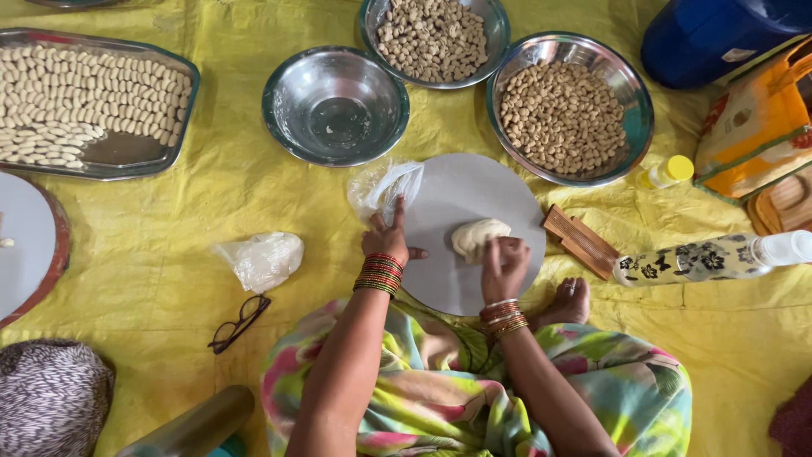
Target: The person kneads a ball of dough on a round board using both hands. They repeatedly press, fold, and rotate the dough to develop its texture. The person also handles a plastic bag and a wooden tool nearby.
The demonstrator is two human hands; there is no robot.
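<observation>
A pale lump of dough [475, 235] lies on a round grey board [457, 190] in front of my lap. My right hand [506, 264] rests on the near right side of the dough, its fingers curled against it. My left hand [386, 237] lies flat on the board's left edge with fingers spread, holding nothing. A crumpled clear plastic bag [382, 186] sits just beyond the left hand's fingertips. Both wrists carry red and gold bangles.
An empty steel bowl [336, 106], two steel bowls of small dough pieces [563, 114] [433, 35], and a tray of shaped pieces [89, 97] lie beyond. A ridged wooden tool [579, 241], patterned bottle [706, 258], small yellow bottle [666, 172], glasses [239, 322] and another plastic wad [262, 258] lie around.
</observation>
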